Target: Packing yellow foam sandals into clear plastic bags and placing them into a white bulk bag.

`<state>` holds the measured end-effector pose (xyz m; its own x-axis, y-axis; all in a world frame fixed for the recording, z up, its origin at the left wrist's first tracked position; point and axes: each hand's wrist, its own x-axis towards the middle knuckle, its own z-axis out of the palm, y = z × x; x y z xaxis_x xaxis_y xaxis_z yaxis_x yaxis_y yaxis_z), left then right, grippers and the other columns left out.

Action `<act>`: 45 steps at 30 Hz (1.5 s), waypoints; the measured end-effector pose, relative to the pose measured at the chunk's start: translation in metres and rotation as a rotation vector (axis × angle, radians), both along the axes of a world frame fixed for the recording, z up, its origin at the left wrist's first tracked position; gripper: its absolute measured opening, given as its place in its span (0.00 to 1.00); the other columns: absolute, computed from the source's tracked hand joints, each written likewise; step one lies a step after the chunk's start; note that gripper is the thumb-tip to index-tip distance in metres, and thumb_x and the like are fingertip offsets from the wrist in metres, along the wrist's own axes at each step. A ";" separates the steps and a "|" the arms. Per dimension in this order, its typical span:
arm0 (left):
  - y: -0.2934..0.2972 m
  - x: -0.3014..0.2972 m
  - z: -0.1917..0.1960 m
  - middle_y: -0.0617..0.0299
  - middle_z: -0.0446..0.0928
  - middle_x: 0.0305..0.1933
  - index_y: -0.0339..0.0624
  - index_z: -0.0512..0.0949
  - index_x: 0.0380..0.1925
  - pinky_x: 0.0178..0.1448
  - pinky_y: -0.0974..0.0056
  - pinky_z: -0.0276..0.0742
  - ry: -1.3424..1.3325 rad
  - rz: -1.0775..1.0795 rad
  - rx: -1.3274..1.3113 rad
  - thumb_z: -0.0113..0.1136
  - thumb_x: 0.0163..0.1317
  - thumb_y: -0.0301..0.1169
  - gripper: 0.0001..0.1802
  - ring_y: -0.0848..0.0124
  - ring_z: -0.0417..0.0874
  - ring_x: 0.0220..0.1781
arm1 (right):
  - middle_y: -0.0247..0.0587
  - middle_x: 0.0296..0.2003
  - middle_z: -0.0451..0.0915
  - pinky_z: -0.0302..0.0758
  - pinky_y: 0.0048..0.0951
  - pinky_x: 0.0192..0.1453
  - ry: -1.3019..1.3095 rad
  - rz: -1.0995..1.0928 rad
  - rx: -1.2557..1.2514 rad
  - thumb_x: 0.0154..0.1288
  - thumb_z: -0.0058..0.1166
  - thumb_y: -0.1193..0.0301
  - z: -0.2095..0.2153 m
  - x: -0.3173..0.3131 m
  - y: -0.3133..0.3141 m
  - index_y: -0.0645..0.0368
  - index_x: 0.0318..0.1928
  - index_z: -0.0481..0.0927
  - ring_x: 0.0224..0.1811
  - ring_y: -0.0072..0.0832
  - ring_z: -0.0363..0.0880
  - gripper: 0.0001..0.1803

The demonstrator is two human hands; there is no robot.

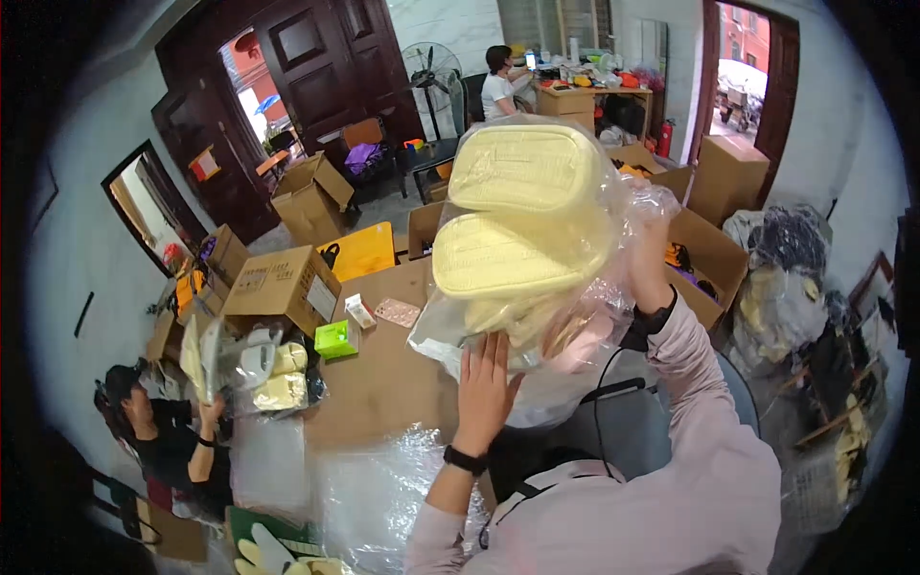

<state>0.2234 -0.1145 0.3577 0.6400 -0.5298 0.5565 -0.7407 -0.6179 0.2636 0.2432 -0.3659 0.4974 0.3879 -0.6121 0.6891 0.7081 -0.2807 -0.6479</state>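
Two Bumpy Yellow Pads (522,168) in a Clear Bag (436,337)

The pads have round corners and rows of little bumps. Their thin, crinkly bag is up in front of the person, by the brown desk (379,417). The left hand (487,388) lies against the bag, its grip loose with straight fingers. The right hand (647,230) is at the bag's wrinkled side; I cannot tell how tight its grip is.

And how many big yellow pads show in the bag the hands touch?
2: the upper pad sits near the top of the bag, the lower pad right below it. More may be hidden: paler yellow bits bunch underneath, near the left hand.
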 end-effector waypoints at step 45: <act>0.013 -0.006 0.014 0.63 0.71 0.13 0.48 0.71 0.20 0.30 0.63 0.70 -0.134 -0.193 0.355 0.53 0.49 0.29 0.02 0.66 0.77 0.20 | 0.51 0.44 0.79 0.72 0.35 0.51 1.281 0.849 -1.405 0.54 0.56 0.68 -0.183 0.046 0.013 0.60 0.50 0.77 0.47 0.39 0.77 0.21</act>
<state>0.2174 -0.1012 0.3721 0.4447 -0.8068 0.3891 -0.8650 -0.4995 -0.0471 0.2894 -0.3530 0.3139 0.7566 0.5153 -0.4025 0.3244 -0.8303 -0.4532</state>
